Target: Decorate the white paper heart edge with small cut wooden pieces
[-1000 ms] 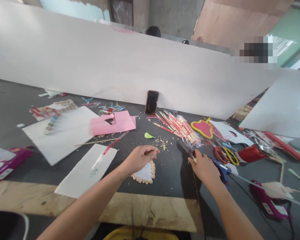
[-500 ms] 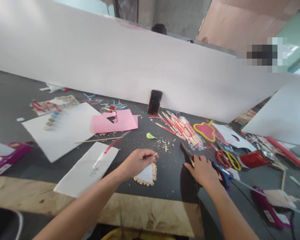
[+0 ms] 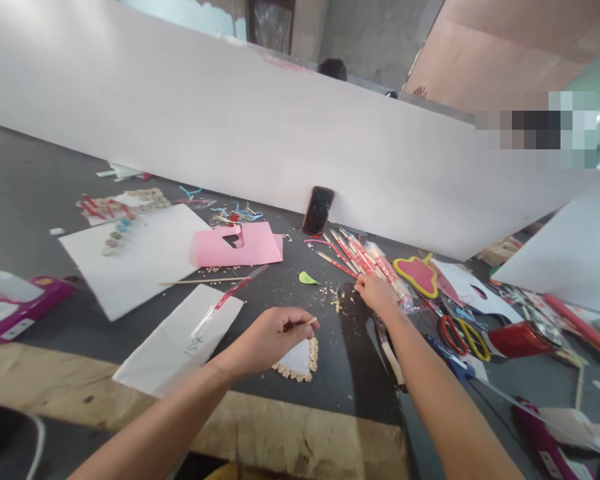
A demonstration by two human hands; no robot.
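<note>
My left hand pinches a short thin wooden stick between thumb and fingers. Just below it on the dark table lies a small white piece edged with tiny beige bits, partly covered by the hand. My right hand is at the near end of a bundle of red-and-white wrapped sticks, its fingers drawn together; what they hold, if anything, is hidden. A cream-handled tool lies beside my right forearm. Beige crumbs and a green leaf-shaped piece lie between the hands.
A phone leans on the white partition. Pink paper and white sheets lie left. Purple glue gun, left edge. To the right are red and yellow scissors handles, a red can and a blue tool.
My right hand has left the cream-handled tool on the table and moved forward to the wrapped sticks. My left hand stays above the edged white piece with its stick. The view has shifted slightly.
</note>
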